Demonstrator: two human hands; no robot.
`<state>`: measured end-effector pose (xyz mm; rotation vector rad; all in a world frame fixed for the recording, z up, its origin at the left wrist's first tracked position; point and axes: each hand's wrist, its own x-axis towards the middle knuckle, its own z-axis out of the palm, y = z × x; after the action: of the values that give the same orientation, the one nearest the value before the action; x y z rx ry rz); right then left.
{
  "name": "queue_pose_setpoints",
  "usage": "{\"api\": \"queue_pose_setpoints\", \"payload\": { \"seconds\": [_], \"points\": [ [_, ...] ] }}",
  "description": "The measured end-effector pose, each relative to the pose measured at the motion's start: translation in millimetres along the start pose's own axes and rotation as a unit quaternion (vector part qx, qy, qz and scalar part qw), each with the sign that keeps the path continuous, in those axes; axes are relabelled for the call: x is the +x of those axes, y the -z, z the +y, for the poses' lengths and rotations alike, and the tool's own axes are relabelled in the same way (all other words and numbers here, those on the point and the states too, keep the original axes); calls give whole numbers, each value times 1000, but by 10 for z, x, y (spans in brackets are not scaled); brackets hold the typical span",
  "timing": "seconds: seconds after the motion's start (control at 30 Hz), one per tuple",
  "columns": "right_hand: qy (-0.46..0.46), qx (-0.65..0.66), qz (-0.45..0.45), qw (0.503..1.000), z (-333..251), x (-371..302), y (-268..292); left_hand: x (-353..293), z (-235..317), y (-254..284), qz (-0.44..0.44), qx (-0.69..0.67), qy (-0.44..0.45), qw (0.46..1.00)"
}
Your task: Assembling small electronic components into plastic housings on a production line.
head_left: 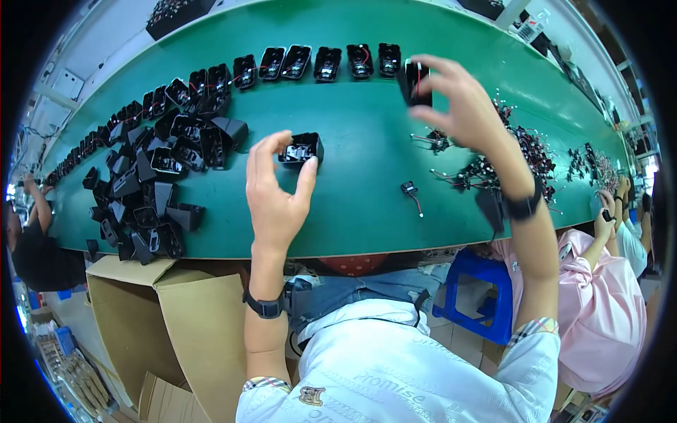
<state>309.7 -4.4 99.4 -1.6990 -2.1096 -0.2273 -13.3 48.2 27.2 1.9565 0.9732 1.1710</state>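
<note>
My left hand grips a small black plastic housing between fingers and thumb, its open side up and metallic-looking parts inside. At the right end of the far row, my right hand has its thumb and fingers around another black housing, which has a red wire inside. Part of that housing is hidden behind the fingers. A small black part with a short red-and-white wire lead lies alone on the green table, between my hands and nearer to me.
A curved row of black housings runs along the far side and down the left. A heap of housings lies left, wired parts right. Near the table stand a cardboard box and blue stool. A person in pink sits right.
</note>
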Motion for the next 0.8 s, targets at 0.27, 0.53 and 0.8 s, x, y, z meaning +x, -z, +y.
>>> {"api": "queue_pose_setpoints", "payload": {
  "seconds": [0.27, 0.53, 0.8],
  "points": [
    [-146, -99, -118, 977, 966, 458, -510, 4, -242, -233, -50, 222, -86, 970],
    [-121, -76, -102, 984, 1030, 434, -598, -13, -171, -223, -120, 135, -125, 975],
    [31, 79, -1, 996, -88, -88, 236, -38, -188, -123, -134, 90, -105, 981]
  ]
}}
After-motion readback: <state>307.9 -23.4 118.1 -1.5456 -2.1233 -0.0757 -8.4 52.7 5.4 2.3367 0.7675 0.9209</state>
